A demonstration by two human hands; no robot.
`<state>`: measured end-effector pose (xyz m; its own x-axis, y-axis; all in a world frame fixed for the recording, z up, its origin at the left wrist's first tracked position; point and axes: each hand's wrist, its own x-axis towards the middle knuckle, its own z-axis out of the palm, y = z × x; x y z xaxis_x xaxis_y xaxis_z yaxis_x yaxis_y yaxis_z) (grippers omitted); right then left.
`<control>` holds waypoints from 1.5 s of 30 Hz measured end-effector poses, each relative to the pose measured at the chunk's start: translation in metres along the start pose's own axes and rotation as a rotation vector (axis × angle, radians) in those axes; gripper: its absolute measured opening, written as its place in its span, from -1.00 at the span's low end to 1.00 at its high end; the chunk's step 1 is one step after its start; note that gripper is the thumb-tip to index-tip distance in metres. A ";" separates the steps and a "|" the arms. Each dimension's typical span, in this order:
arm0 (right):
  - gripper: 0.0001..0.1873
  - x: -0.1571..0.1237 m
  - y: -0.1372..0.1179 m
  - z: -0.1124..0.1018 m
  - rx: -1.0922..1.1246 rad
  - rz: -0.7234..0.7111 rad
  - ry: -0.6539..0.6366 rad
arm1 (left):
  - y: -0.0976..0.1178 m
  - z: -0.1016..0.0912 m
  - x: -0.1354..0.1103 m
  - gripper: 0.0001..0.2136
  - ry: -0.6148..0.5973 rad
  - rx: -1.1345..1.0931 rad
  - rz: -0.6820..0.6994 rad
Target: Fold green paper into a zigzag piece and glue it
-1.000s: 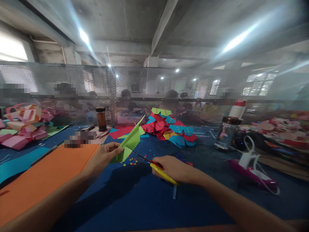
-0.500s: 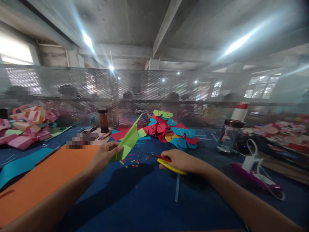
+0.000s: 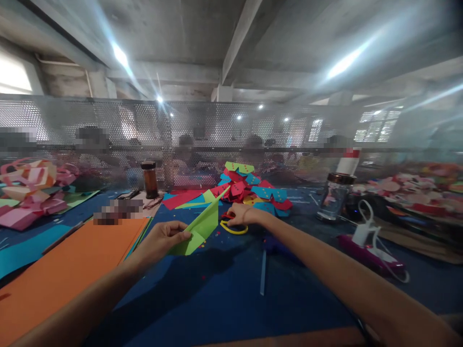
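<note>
My left hand (image 3: 167,237) pinches a folded piece of light green paper (image 3: 201,226) between thumb and fingers, raised above the blue table. Its pointed end reaches up and to the right. Farther off, my right hand (image 3: 244,213) has its fingers closed at the red handle of a pair of scissors (image 3: 236,231). The yellow handle loop shows below the hand, while the green paper hides the blades. Small coloured paper bits (image 3: 203,246) lie scattered beneath the green paper. Just behind my right hand rises a pile of red, blue and green cut paper pieces (image 3: 238,188).
Orange sheets (image 3: 68,260) cover the left side. A brown jar (image 3: 149,180), a glass bottle (image 3: 333,200) and a purple power strip (image 3: 372,258) with white plugs stand around. Pink paper shapes (image 3: 32,193) sit far left. Behind the table runs a perforated metal screen (image 3: 202,125).
My right hand has moved forward and left with the scissors, toward the paper pile. The green paper has shifted slightly right and opened more to view. The camera has turned slightly right.
</note>
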<state>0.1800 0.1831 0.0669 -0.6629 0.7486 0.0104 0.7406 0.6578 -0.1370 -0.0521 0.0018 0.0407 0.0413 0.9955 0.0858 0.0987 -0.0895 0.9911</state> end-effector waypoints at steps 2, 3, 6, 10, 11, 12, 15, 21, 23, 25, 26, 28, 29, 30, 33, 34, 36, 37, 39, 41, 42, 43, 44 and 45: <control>-0.75 -0.007 0.000 -0.003 0.088 -0.006 0.087 | 0.001 0.002 -0.001 -0.75 -0.031 -0.001 -0.025; -0.72 -0.012 -0.001 -0.005 0.140 -0.009 0.129 | 0.002 0.003 -0.002 -0.74 -0.039 -0.001 -0.039; -0.63 -0.031 -0.008 -0.014 0.323 -0.031 0.163 | 0.005 0.007 -0.005 -0.72 -0.048 0.018 -0.069; -0.49 -0.057 -0.023 -0.019 0.792 -0.115 0.238 | 0.005 0.011 -0.007 -0.69 -0.085 0.021 -0.135; -0.49 -0.062 -0.027 -0.018 0.843 -0.136 0.244 | 0.004 0.011 -0.007 -0.69 -0.097 0.010 -0.153; -0.50 -0.067 -0.031 -0.017 0.843 -0.170 0.250 | 0.002 0.011 -0.007 -0.69 -0.108 -0.001 -0.168; -0.63 -0.077 -0.041 -0.012 0.651 -0.249 0.323 | 0.000 0.011 -0.008 -0.70 -0.119 -0.002 -0.184; -0.83 -0.084 -0.039 -0.004 0.269 -0.331 0.432 | 0.001 0.012 -0.008 -0.74 -0.135 0.069 -0.212; -0.83 -0.086 -0.040 -0.001 0.118 -0.332 0.484 | -0.001 0.012 -0.008 -0.75 -0.152 0.075 -0.215; -0.81 -0.089 -0.045 0.003 0.036 -0.353 0.476 | -0.004 0.010 -0.007 -0.76 -0.176 0.077 -0.221; -0.79 -0.091 -0.049 0.005 0.021 -0.378 0.451 | -0.006 0.010 -0.007 -0.76 -0.190 0.076 -0.224; -0.76 -0.094 -0.057 0.011 -0.011 -0.398 0.394 | -0.009 0.009 -0.007 -0.75 -0.218 0.076 -0.236; -0.76 -0.095 -0.061 0.013 -0.025 -0.386 0.371 | -0.010 0.009 -0.008 -0.75 -0.231 0.080 -0.243; -0.76 -0.095 -0.063 0.015 -0.029 -0.370 0.346 | -0.010 0.009 -0.008 -0.75 -0.242 0.087 -0.246; -0.78 -0.094 -0.065 0.018 0.022 -0.325 0.281 | -0.008 0.010 -0.009 -0.74 -0.268 0.126 -0.243; -0.79 -0.094 -0.064 0.018 0.048 -0.317 0.263 | -0.007 0.011 -0.009 -0.73 -0.277 0.142 -0.234; -0.79 -0.093 -0.063 0.017 0.079 -0.299 0.230 | -0.005 0.011 -0.009 -0.72 -0.289 0.187 -0.209; -0.79 -0.093 -0.062 0.017 0.084 -0.290 0.213 | -0.004 0.012 -0.010 -0.73 -0.287 0.215 -0.191; -0.76 -0.092 -0.063 0.016 0.080 -0.274 0.185 | -0.004 0.012 -0.010 -0.75 -0.264 0.280 -0.151; -0.76 -0.092 -0.065 0.016 0.077 -0.266 0.168 | -0.006 0.012 -0.009 -0.77 -0.227 0.357 -0.111; -0.76 -0.092 -0.065 0.017 0.075 -0.266 0.163 | -0.007 0.012 -0.009 -0.77 -0.209 0.400 -0.087; -0.76 -0.092 -0.066 0.019 0.072 -0.266 0.160 | -0.008 0.012 -0.009 -0.78 -0.192 0.444 -0.064; -0.75 -0.092 -0.066 0.020 0.069 -0.266 0.155 | -0.010 0.012 -0.009 -0.79 -0.178 0.488 -0.041; -0.75 -0.091 -0.065 0.022 0.064 -0.267 0.147 | -0.012 0.012 -0.008 -0.79 -0.172 0.528 -0.023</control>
<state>0.1897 0.0701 0.0529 -0.8066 0.5574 0.1967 0.5313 0.8295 -0.1721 -0.0422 -0.0058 0.0269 0.1906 0.9817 0.0029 0.5847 -0.1159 0.8029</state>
